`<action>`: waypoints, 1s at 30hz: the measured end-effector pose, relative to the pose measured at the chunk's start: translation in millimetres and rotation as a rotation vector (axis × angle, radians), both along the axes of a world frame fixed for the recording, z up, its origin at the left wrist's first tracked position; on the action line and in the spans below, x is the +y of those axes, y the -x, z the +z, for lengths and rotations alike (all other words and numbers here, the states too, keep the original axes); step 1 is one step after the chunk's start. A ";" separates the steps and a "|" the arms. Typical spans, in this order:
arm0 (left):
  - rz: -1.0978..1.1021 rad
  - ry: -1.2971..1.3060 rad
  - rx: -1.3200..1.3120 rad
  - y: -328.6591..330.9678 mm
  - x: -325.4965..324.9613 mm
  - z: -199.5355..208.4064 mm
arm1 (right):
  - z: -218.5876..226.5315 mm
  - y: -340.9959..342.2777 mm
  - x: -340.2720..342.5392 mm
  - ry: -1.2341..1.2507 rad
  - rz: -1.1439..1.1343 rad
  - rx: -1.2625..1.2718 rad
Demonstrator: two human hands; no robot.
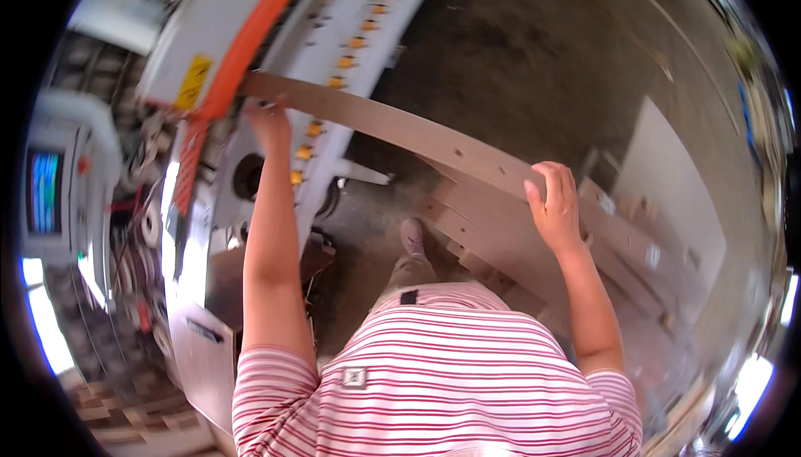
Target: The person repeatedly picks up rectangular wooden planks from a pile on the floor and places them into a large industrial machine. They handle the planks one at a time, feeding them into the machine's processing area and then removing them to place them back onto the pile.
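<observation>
A long, narrow brown board (400,127) reaches from the machine at the left toward the right, with small holes near its right part. At its left end, my left hand (271,123) is closed on the near edge; its fingers are slightly blurred. My right hand (555,211) is over the right part of the board, its fingers curved and its thumb apart. Whether the right palm presses on the board cannot be seen. The board's left end lies over the machine's bed (329,35), beside a row of yellow rollers (345,62).
An orange-and-white machine housing (225,65) stands at the left, with a control screen (44,191) farther left. Stacked brown boards (492,223) lie below and right of the held board. A large pale panel (672,181) is at the right. My shoe (412,237) shows on the floor.
</observation>
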State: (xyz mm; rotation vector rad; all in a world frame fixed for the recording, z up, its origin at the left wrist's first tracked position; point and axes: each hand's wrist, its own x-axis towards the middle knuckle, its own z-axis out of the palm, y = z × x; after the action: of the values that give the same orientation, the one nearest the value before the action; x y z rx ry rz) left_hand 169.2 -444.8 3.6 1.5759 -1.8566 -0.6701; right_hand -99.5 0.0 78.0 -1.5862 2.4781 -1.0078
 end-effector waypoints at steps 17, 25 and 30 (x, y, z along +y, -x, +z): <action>-0.049 -1.344 0.974 122.9 207.2 -180.9 | -86.6 -104.7 228.8 -0.462 -0.468 -0.570; -0.230 -1.271 1.038 114.8 194.2 -184.6 | -82.1 -76.7 261.6 -0.522 -0.609 -0.270; -0.254 -1.055 0.818 114.7 197.0 -114.1 | -61.9 -29.3 259.7 -0.537 -0.477 -0.011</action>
State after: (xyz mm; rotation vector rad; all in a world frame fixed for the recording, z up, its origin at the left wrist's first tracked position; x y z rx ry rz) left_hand 54.5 -247.8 -110.5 1.2212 -1.0643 -2.2564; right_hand -70.2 259.7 16.0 -0.8556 2.8457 -0.3010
